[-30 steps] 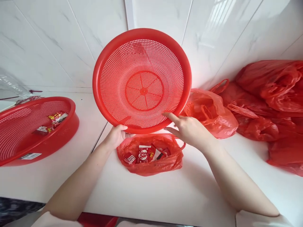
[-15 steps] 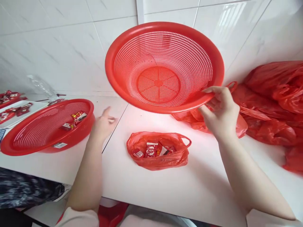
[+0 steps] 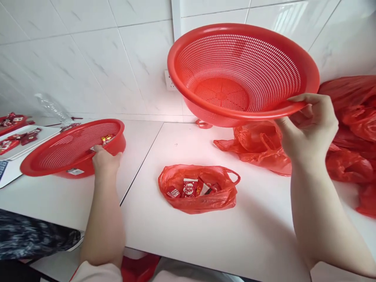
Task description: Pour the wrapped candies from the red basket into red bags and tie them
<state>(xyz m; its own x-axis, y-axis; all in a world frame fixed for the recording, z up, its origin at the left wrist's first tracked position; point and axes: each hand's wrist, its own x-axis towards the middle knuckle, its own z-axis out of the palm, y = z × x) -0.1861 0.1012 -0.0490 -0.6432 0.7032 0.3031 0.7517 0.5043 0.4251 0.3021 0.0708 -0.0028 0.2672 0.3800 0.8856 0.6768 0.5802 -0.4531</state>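
While the raised basket (image 3: 225,92) is pinched at its near-right rim by the right hand (image 3: 314,125) above the counter (image 3: 176,235), the left basket (image 3: 67,150) is touched at its near rim by the left hand (image 3: 106,160), finger closure hidden; light, stiff plastic is judged, best rim-held.

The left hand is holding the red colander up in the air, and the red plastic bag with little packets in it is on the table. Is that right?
Not quite: the head view shows the right hand, not the left hand, holding the red colander up. The red plastic bag with little packets in it is on the table.
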